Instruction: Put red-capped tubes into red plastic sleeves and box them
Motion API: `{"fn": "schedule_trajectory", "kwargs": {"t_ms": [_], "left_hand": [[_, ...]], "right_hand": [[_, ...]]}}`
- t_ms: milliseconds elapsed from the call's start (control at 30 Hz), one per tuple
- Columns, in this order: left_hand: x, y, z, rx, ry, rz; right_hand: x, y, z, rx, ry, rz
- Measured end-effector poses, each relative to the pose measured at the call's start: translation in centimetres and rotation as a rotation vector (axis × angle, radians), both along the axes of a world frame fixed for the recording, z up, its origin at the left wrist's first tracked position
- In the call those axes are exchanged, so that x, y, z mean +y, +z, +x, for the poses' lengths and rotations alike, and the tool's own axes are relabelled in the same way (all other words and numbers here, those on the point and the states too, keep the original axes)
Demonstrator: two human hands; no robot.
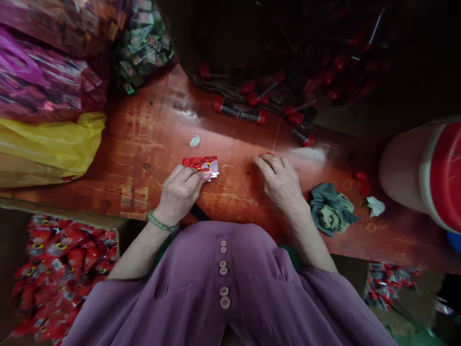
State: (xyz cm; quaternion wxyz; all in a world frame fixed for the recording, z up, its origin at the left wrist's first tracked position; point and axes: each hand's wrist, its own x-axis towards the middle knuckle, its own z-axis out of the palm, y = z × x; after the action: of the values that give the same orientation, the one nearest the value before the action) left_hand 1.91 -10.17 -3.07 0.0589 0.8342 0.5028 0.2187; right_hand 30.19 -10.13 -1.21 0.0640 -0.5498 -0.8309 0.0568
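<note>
My left hand, with a green bead bracelet at its wrist, pinches the lower edge of a small stack of red and pink printed packets on the reddish wooden table. To the right, my right hand rests over the tabletop with its fingers curled down. A bit of something red shows at its fingertips; most of it is hidden. A crumpled scrap of whitish paper lies just beyond the packets.
Red-capped tubes lie at the mouth of a dark box. Filled bags stand at the left. A crumpled cloth and a red-lidded bucket are at the right. Below left, a box holds red packets.
</note>
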Motion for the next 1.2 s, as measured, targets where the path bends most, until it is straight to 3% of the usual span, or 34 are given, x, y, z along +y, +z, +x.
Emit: {"fn": "schedule_trajectory", "kwargs": {"t_ms": [133,233,367,500,600,833,933,1033,1100,1200], "left_hand": [[-0.2,0.4,-0.5,-0.038,-0.054,-0.124],[-0.2,1.3,-0.7,-0.041,-0.095,-0.200],[0.1,2.0,-0.7,0.004,-0.119,-0.214],[0.4,1.9,-0.6,0.034,-0.109,-0.119],[0.5,1.8,-0.6,0.027,-0.041,-0.075],[0.5,2.0,0.0,-0.134,0.018,-0.030],[0.3,2.0,0.3,-0.234,0.019,-0.046],[-0.1,2.4,0.3,-0.271,-0.011,-0.022],[-0.5,2.7,0.4,-0.263,-0.026,-0.002],[-1.0,3.1,0.5,-0.267,-0.051,0.015]], "right_hand": [[-3.1,-2.1,-0.1,0.021,-0.076,0.051],[-3.9,-2.8,-0.4,0.138,-0.189,0.108],[-3.3,-3.0,-0.9,0.321,-0.480,0.160],[-1.6,-3.6,-1.5,0.339,-0.753,0.112],[-0.5,-3.9,-1.8,0.382,-0.764,0.066],[0.6,-3.6,-2.1,0.674,-0.647,0.005],[0.6,-2.8,-2.4,1.027,-0.645,-0.202],[-0.1,-1.0,-3.1,1.382,-0.600,-0.595],[-0.7,0.5,-3.9,1.470,-0.553,-0.819],[-1.4,2.1,-5.3,1.481,-0.487,-0.981]]}}
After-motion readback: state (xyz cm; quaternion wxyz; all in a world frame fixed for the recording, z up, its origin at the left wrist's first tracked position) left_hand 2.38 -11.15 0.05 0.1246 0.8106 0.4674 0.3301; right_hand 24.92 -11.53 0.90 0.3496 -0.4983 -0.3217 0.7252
